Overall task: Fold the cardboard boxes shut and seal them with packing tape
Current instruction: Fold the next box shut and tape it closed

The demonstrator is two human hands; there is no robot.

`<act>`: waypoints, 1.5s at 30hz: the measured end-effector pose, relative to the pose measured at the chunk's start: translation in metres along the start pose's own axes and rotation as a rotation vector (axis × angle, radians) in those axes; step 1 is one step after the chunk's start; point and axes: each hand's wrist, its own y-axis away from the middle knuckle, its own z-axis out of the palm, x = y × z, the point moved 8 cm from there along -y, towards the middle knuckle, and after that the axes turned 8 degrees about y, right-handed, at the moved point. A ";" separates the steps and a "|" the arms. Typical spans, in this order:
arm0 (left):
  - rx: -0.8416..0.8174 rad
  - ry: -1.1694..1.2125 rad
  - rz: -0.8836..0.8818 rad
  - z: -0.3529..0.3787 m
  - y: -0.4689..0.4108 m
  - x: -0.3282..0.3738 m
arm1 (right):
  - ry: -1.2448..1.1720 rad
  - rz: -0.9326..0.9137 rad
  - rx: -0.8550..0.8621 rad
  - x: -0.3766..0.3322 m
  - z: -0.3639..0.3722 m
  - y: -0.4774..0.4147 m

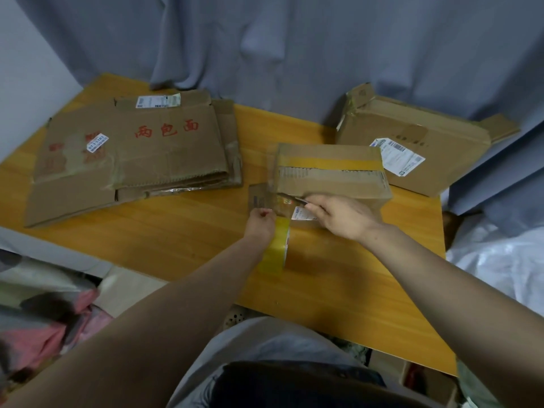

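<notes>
Looking down on an orange table [176, 231]. Showing a closed box [332, 184] at the centre, already carrying a yellow band of tape [329, 164] along its top seam.

Pinching a clear strip [262, 198] with the left hand [260, 222], curling the fingers tight on it just off the box's 9 o'clock end. Carrying a yellowish roll [275, 245] at that wrist, at 6 o'clock from the hand. Impossible to tell whether worn on the wrist or held from below.

Gripping a slim dark blade [290, 198] in the right hand [343, 216], closing the fingers round its handle. Pointing the tip toward 9 o'clock, meeting the strip just beside the box's near left corner. Resting the right hand against the box's near face, at 6 o'clock.

Showing a stack of flattened cardboard [132, 148] lying at 10 o'clock, bearing red characters and white stickers. Showing a second box [412, 128] sitting at 2 o'clock, near the centre box and well apart from the stack, carrying a white label [400, 156].

Hanging behind the table at 12 o'clock, a grey cloth [294, 54]. Lying off the table edge at 8 o'clock, pink fabric [44, 328].
</notes>
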 end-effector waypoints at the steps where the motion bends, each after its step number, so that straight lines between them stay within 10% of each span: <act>1: 0.005 -0.005 0.000 0.000 0.001 0.001 | 0.107 0.003 0.015 0.001 0.002 0.000; 17: 0.034 -0.104 0.026 -0.003 0.002 0.004 | 0.604 0.015 -0.069 -0.025 0.017 -0.008; 28: 0.020 -0.115 0.013 -0.002 0.003 0.004 | -0.108 0.356 -0.353 0.060 0.117 0.017; 36: 0.022 -0.117 0.016 -0.004 0.001 0.005 | -0.075 -0.167 0.742 -0.017 -0.018 0.026; 45: 0.035 -0.162 0.001 -0.003 0.001 0.004 | 0.347 -0.063 0.126 -0.024 0.024 -0.049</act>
